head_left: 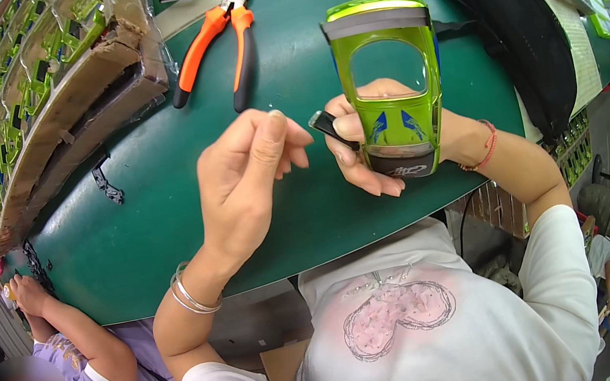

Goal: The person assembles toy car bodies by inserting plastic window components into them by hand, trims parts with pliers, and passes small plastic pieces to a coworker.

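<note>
Over the table [317,216], our right hand [358,170] grips the green car shell [393,114] and pinches a black piece [323,124], which could slip if that pinch loosens; our left hand [239,177] is half curled, though we cannot tell whether it holds anything.
</note>
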